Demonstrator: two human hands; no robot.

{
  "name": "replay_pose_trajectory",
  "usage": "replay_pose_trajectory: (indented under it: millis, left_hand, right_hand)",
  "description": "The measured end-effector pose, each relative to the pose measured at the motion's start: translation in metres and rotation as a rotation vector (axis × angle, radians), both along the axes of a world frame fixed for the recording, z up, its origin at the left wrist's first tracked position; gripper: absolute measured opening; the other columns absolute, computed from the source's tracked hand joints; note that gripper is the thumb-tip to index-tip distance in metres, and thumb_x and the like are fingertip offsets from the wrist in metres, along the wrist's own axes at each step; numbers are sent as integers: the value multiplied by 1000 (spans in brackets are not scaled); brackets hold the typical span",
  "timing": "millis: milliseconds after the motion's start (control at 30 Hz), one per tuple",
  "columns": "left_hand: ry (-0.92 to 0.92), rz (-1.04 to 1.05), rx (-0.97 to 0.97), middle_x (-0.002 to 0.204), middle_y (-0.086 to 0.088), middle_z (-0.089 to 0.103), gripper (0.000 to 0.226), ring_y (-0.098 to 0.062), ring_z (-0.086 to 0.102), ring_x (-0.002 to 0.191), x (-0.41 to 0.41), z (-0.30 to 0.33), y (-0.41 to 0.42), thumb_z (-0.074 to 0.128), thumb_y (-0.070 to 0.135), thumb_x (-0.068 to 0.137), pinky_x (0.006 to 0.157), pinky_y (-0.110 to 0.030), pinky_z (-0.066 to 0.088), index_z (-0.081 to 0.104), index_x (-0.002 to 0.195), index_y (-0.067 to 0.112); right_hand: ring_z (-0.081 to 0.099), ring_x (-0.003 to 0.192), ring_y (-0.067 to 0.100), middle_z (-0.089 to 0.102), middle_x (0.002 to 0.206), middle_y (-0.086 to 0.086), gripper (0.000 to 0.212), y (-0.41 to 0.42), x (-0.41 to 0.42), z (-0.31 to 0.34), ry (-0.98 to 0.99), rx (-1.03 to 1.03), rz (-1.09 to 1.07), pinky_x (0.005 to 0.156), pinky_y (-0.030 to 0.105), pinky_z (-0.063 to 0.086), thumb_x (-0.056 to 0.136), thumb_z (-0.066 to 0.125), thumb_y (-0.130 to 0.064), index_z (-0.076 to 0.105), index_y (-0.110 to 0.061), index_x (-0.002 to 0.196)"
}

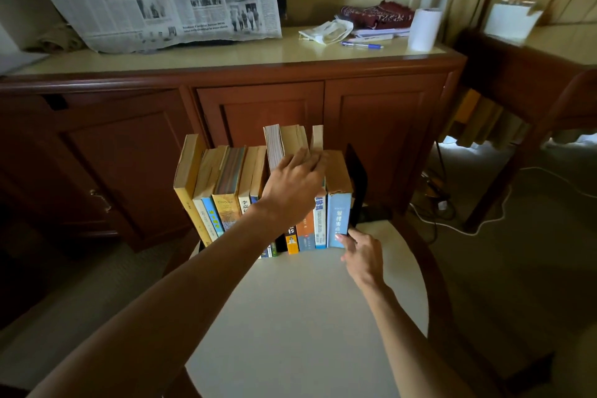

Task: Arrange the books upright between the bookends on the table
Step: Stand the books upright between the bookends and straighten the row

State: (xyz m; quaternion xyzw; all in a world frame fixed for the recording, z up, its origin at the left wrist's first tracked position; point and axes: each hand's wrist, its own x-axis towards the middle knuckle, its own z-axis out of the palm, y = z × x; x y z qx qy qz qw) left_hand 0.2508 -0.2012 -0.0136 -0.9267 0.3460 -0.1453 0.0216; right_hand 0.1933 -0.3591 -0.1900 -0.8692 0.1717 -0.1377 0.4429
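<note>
Left hand [292,184] presses flat on book tops [287,139] — not gripping; right hand [361,255] pinches black bookend [357,184] base just beyond its fingertips — spines vertical, right nearer.

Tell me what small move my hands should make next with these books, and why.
Probably press the raised books down with the left hand, since they stand higher than the row, while the right hand steadies the black bookend against the light blue book.
</note>
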Motion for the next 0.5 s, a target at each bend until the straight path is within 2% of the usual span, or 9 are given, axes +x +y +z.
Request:
replay_pose_trajectory:
  millis: [167,233,300,367,433,500]
  left_hand:
    - [10,-1,6,167,-7,12,73,-26,4,154,1,1,-1,51,32,101,123,-41,8,11,159,11]
    - [19,-8,6,166,-10,11,73,-27,4,154,2,0,-1,50,33,101,124,-42,9,11,158,10]
    - [36,-6,31,166,-11,10,75,-27,3,154,5,-1,1,49,38,100,124,-42,8,10,158,9]
    - [60,-5,45,166,-13,11,79,-28,3,154,7,-1,2,51,42,99,124,-42,6,11,158,7]
    - [21,-36,-17,164,-15,21,79,-29,11,153,3,1,6,58,41,96,124,-41,7,19,156,7]
    - [-125,-102,-223,152,-13,44,65,-28,36,144,-17,-1,11,65,35,92,119,-39,23,42,147,7]
  right_hand:
    - [71,69,19,73,102,9,23,-4,-4,-1,33,15,16,44,13,47,97,59,-29,70,-10,102]
    - [70,70,17,74,104,7,24,-6,-2,-1,32,-38,37,50,19,53,97,58,-31,71,-12,105]
    - [69,75,19,74,106,6,26,-7,-1,-1,30,-76,59,59,31,60,96,58,-33,71,-14,107]
    - [69,82,19,73,109,7,27,-7,-1,0,44,-83,76,61,33,61,97,57,-34,69,-13,109]
    - [69,89,17,71,112,9,27,-6,-3,2,47,-76,92,60,27,60,96,59,-33,66,-11,111]
    - [69,91,16,72,111,9,30,-5,-7,2,33,-61,81,59,11,53,92,66,-30,66,-8,113]
